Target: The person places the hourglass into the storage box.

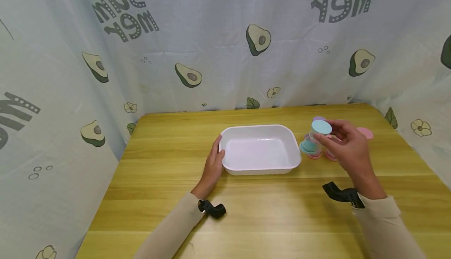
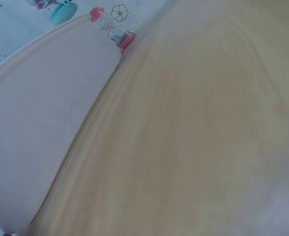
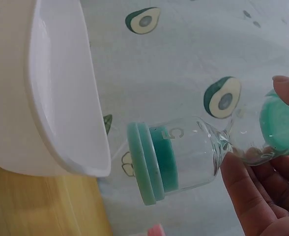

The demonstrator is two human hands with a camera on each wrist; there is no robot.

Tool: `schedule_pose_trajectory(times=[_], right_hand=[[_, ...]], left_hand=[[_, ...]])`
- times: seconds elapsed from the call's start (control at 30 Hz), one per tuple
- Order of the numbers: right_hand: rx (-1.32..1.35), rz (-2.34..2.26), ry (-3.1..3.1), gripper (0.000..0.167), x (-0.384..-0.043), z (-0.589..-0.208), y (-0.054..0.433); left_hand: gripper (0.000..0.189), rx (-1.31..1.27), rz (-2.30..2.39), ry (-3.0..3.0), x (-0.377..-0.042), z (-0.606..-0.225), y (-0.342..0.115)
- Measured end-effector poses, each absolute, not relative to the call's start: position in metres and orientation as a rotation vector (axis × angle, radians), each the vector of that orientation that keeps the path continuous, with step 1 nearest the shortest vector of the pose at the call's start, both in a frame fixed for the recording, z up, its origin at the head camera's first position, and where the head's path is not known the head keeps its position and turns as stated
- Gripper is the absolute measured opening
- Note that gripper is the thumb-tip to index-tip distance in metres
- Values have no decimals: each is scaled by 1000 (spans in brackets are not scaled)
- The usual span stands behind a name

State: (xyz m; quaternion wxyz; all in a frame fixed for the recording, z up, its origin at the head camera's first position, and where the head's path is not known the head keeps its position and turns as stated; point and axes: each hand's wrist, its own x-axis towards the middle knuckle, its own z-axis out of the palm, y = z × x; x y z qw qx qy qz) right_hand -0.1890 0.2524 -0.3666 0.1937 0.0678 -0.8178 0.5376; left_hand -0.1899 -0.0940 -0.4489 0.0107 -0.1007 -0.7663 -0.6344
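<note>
My right hand (image 1: 347, 145) holds a clear glass hourglass (image 3: 191, 152) with teal end caps, pinching it at one end between thumb and fingers. In the head view the hourglass (image 1: 321, 127) is tilted and raised beside the right end of a white rectangular tray (image 1: 260, 171). Against the tray's left wall rests my left hand (image 1: 210, 167), its fingers along the outside and the thumb near the front corner. Several other hourglasses with pink and purple caps (image 1: 331, 155) stand behind the held one, partly hidden by it and my right hand.
The wooden table (image 1: 246, 220) reaches back to a hanging cloth (image 1: 218, 47) printed with avocados. A pink cap (image 1: 365, 133) shows to the right of my right hand. In the left wrist view, pink-capped hourglasses (image 2: 126, 42) show beyond the tray's far corner.
</note>
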Motion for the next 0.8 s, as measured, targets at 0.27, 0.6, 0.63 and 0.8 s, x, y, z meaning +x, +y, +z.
schedule_pose_trajectory(times=[0.27, 0.6, 0.63, 0.8], right_hand=[[283, 1540, -2288, 50, -193, -370, 233], [342, 1488, -2335, 47, -194, -371, 211], [349, 1489, -2333, 47, -195, -371, 209], [396, 1520, -2324, 48, -198, -373, 198]], left_hand=[[53, -331, -1998, -2371, -190, -449, -95], [52, -356, -1958, -2370, -194, -458, -96], [52, -358, -1953, -2366, -197, -462, -96], [51, -377, -1915, -2341, -207, -483, -96]])
